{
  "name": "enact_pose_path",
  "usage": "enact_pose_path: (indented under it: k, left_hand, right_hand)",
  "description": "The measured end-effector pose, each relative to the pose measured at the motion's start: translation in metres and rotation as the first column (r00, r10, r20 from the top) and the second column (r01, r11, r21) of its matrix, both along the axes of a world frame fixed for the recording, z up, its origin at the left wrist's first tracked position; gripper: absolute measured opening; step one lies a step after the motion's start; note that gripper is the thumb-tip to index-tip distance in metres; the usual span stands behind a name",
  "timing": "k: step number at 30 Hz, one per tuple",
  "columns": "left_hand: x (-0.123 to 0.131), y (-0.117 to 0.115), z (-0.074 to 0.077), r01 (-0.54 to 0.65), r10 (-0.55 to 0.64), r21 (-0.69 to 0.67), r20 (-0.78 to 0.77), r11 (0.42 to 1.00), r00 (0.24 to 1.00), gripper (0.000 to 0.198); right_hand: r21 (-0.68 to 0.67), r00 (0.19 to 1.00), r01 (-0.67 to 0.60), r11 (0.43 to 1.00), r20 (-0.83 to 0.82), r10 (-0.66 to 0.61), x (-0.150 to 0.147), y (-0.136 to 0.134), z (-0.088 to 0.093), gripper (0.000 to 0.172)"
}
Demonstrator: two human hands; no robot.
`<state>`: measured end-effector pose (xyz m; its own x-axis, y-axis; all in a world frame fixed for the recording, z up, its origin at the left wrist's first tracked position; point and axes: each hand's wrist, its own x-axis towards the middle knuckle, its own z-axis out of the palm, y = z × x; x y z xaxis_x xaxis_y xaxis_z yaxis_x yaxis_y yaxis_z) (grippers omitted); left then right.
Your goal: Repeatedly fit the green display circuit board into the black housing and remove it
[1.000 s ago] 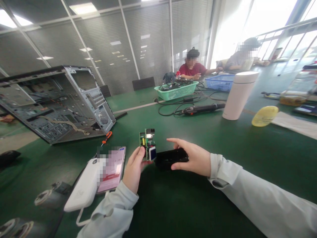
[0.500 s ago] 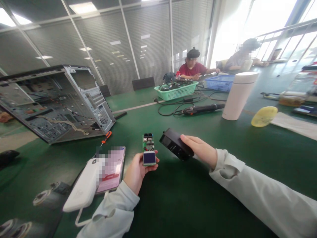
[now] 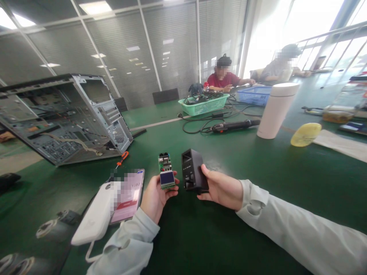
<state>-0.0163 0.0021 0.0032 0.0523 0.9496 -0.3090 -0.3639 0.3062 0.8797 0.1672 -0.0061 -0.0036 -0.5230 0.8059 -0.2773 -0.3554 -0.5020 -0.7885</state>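
Note:
My left hand [image 3: 156, 196] is closed around the lower end of a green circuit board [image 3: 165, 163], which carries a small dark display with a pale frame. To the right of it, my right hand [image 3: 222, 187] grips a black plastic housing [image 3: 195, 170] from its right side. The housing stands tilted, with cut-outs on the face towards the board, and a narrow gap separates the two. Both are held above the green table [image 3: 183, 244]. Part of my right fingers is hidden behind the housing.
Left of my hands lie a phone [image 3: 129, 198], a white power bank [image 3: 96, 214] and an orange-handled screwdriver [image 3: 123, 157]. An open computer case [image 3: 86, 118] stands behind. Farther back are an electric screwdriver [image 3: 233, 126], a green basket [image 3: 205, 106], a white bottle [image 3: 276, 110] and two people.
My right hand has moved left and turned the black housing more upright, closer to the board. My left hand has shifted slightly left with the circuit board.

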Motion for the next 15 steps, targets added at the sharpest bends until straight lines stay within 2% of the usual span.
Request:
enact_pose_path:
  k: [2, 3, 4, 5, 7, 8, 9, 10, 11, 12, 13, 15]
  left_hand:
    - [0.000, 0.000, 0.000, -0.012, 0.012, -0.009, -0.001, 1.000, 1.000, 0.041]
    - [0.000, 0.000, 0.000, -0.018, 0.018, -0.011, -0.001, 1.000, 1.000, 0.041]
    - [0.000, 0.001, 0.001, -0.024, 0.024, -0.014, -0.001, 1.000, 1.000, 0.041]
    - [0.000, 0.001, 0.001, -0.031, 0.031, -0.014, 0.001, 0.999, 1.000, 0.041]
    - [0.000, 0.000, 0.001, -0.034, 0.034, -0.013, 0.006, 0.999, 0.999, 0.041]
    - [0.000, 0.000, 0.001, -0.032, 0.032, -0.013, 0.007, 0.999, 0.999, 0.041]
    - [0.000, 0.000, 0.001, -0.029, 0.029, -0.014, 0.007, 0.999, 1.000, 0.041]
    - [0.000, -0.001, 0.002, -0.028, 0.028, -0.014, 0.006, 1.000, 1.000, 0.041]
    - [0.000, -0.001, 0.002, -0.027, 0.027, -0.013, 0.004, 1.000, 1.000, 0.040]
    - [0.000, -0.001, 0.003, -0.030, 0.030, -0.012, 0.003, 0.999, 1.000, 0.040]
    - [0.001, -0.002, 0.003, -0.035, 0.035, -0.014, 0.002, 0.999, 0.999, 0.040]
    - [0.001, -0.002, 0.004, -0.045, 0.045, -0.021, 0.002, 0.999, 0.999, 0.040]
  right_hand:
    - [0.219, 0.992, 0.085, 0.972, 0.075, -0.104, 0.003, 0.002, -0.006, 0.052]
    - [0.354, 0.972, 0.122, 0.927, 0.145, -0.183, 0.005, 0.003, -0.008, 0.057]
    - [0.499, 0.932, 0.141, 0.855, 0.224, -0.284, 0.007, 0.003, -0.009, 0.058]
    - [0.646, 0.867, 0.131, 0.752, 0.292, -0.403, 0.009, 0.003, -0.009, 0.055]
    - [0.872, 0.686, 0.023, 0.490, 0.342, -0.642, 0.012, 0.002, -0.006, 0.041]
    - [0.929, 0.591, -0.055, 0.367, 0.327, -0.738, 0.014, 0.000, -0.005, 0.035]
    - [0.954, 0.505, -0.136, 0.268, 0.299, -0.809, 0.016, -0.001, -0.002, 0.031]
    - [0.957, 0.432, -0.209, 0.201, 0.274, -0.859, 0.018, -0.003, 0.000, 0.029]
    - [0.947, 0.369, -0.272, 0.168, 0.264, -0.891, 0.022, -0.005, 0.002, 0.029]
    - [0.932, 0.320, -0.325, 0.161, 0.268, -0.908, 0.027, -0.006, 0.003, 0.028]
    - [0.914, 0.282, -0.368, 0.171, 0.285, -0.916, 0.034, -0.007, 0.004, 0.028]
    - [0.876, 0.210, -0.416, 0.242, 0.351, -0.912, 0.056, -0.007, 0.003, 0.032]
